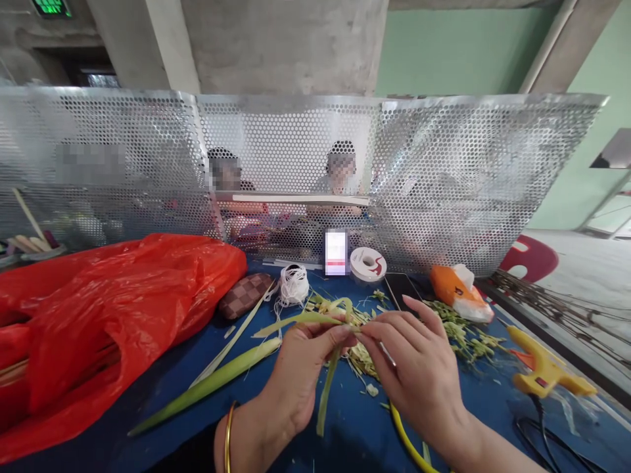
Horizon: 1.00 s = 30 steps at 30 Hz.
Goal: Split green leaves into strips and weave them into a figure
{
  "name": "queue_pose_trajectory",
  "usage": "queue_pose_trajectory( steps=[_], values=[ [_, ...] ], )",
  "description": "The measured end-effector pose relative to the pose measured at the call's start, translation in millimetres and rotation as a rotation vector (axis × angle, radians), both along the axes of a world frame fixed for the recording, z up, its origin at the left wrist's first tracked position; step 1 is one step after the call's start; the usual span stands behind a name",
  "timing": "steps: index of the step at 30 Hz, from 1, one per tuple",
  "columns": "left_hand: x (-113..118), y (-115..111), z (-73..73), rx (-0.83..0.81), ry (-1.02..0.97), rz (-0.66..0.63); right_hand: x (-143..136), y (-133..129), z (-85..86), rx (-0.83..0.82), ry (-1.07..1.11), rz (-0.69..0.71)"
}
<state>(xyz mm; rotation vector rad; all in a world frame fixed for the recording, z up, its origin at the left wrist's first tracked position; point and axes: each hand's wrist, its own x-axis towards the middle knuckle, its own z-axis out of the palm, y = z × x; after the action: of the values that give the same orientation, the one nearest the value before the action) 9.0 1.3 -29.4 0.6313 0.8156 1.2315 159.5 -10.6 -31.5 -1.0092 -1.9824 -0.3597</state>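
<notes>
My left hand (308,368), with a gold bangle at the wrist, is closed, its thumb and forefinger pinching a pale green leaf strip (290,320). One end of the strip points left and another piece hangs below the fingers. My right hand (419,368) meets it from the right, with fingertips pinched on the same strip where the hands come together. A thin silvery bit (387,353) shows under the right fingers; what it belongs to is hidden. Behind and below the hands lie leaf scraps (362,361). A long green corn-husk-like leaf (207,387) rests left of my left hand.
A red plastic bag (123,315) fills the left side. White string (294,286), a checkered pouch (245,295), a ribbon spool (367,264) and a lit phone (336,253) stand behind. On the right are tissues (461,292) and a yellow glue gun (542,368). A perforated metal screen (290,131) separates two people beyond.
</notes>
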Motion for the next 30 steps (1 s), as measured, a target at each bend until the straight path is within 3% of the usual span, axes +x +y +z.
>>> queue_pose_trajectory(
  steps=[10, 13, 17, 21, 24, 27, 30],
  values=[
    [3.7, -3.7, -4.9, -0.056, -0.069, 0.030, -13.0, -4.9, -26.7, 0.166, -0.220, 0.064],
    [1.0, 0.9, -8.4, -0.081, -0.059, -0.003, -13.5, -4.2, -26.1, 0.151, -0.173, 0.072],
    [-2.2, 4.7, -7.9, -0.031, -0.039, -0.041, -5.5, 1.0, -11.7, -0.106, 0.114, 0.124],
    [-1.5, 0.8, -4.4, -0.047, -0.009, -0.095, 4.0, 9.9, 1.3, -0.591, 0.531, 0.124],
    [-1.9, -2.0, -5.3, -0.048, 0.040, -0.160, 2.6, 13.3, 1.7, -0.926, 0.815, 0.230],
    [-2.8, -2.5, -7.7, -0.032, 0.098, -0.236, -4.0, 12.0, -2.1, -1.103, 1.076, 0.360],
    [-2.0, -1.8, -8.9, -0.042, 0.141, -0.228, -9.1, 9.5, -5.6, -1.150, 1.221, 0.410]
  ],
)
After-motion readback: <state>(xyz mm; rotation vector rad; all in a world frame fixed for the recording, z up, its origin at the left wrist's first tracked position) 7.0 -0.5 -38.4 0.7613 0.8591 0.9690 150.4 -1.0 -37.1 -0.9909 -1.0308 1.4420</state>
